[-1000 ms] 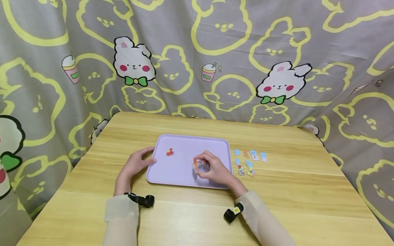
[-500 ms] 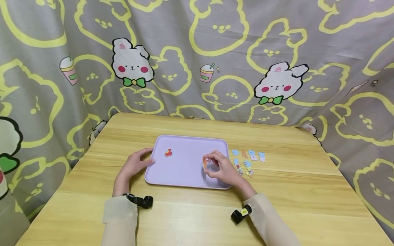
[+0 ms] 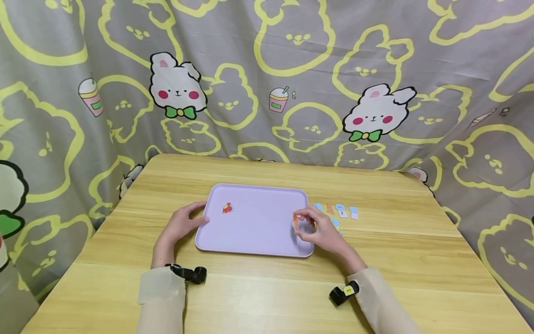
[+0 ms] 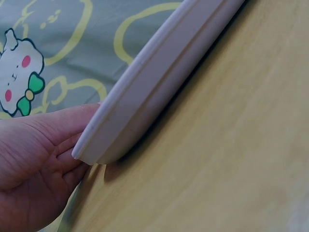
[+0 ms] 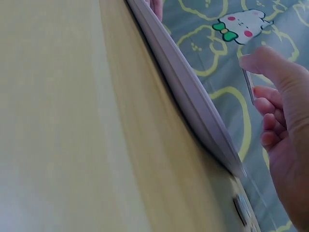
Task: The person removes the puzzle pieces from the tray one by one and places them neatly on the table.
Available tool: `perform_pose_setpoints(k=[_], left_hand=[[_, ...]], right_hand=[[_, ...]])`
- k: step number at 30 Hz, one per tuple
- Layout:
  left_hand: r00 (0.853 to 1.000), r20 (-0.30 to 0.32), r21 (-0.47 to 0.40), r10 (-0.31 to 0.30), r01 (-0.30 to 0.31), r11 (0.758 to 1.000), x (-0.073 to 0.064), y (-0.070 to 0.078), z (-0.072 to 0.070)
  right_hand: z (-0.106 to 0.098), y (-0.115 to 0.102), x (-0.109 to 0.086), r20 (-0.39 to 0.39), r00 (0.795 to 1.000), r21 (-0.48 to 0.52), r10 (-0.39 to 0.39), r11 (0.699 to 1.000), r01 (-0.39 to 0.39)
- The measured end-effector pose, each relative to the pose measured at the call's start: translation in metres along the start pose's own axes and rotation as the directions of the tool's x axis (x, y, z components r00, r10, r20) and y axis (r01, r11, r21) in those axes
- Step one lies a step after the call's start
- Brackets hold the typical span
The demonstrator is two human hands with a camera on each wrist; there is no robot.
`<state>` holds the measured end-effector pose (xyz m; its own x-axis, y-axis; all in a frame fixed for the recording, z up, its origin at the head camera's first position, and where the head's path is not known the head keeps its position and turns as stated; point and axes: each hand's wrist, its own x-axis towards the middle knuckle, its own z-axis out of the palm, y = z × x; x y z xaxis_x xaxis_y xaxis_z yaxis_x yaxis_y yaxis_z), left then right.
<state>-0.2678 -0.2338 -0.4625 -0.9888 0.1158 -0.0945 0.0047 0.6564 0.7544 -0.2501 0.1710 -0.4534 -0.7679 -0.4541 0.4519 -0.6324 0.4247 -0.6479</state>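
My left hand (image 3: 180,225) holds the left edge of a lilac tray (image 3: 254,227), with the thumb at the rim and the other fingers bent against its side, as the left wrist view shows. My right hand (image 3: 323,231) pinches a small flat orange piece (image 3: 296,222) between thumb and fingertips, over the tray's right end. Seen from the right wrist, that flat piece (image 5: 249,87) is edge-on and thin, raised above the tray's rim. A small red and yellow piece (image 3: 227,208) lies on the tray at its upper left.
To the right of the tray, several small flat pieces, among them a blue and white one (image 3: 353,213) and an orange one (image 3: 330,208), lie on the wooden table (image 3: 258,292); my right hand partly hides some. A patterned curtain (image 3: 238,46) hangs behind the table.
My right hand has moved right across the tray with the orange piece, from past the tray's middle to its right edge, and now covers some loose pieces. The left hand stays at the tray.
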Motion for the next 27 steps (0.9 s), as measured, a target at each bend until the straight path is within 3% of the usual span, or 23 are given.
perform_pose_setpoints(k=[7, 13, 27], left_hand=[[1.0, 0.001, 0.001, 0.005, -0.005, 1.0, 0.0, -0.001, 0.0], [1.0, -0.004, -0.003, 0.007, -0.007, 1.0, 0.0, -0.001, 0.0], [1.0, -0.002, -0.008, 0.001, -0.001, 1.0, 0.0, -0.001, 0.0]], right_hand=[[-0.017, 0.026, -0.015, -0.026, 0.999, -0.051, 0.03, 0.998, -0.031], [-0.035, 0.036, -0.031, -0.013, 0.996, -0.072, 0.084, 0.994, -0.085], [-0.068, 0.051, -0.051, 0.008, 0.994, -0.167, 0.106, 0.981, -0.103]])
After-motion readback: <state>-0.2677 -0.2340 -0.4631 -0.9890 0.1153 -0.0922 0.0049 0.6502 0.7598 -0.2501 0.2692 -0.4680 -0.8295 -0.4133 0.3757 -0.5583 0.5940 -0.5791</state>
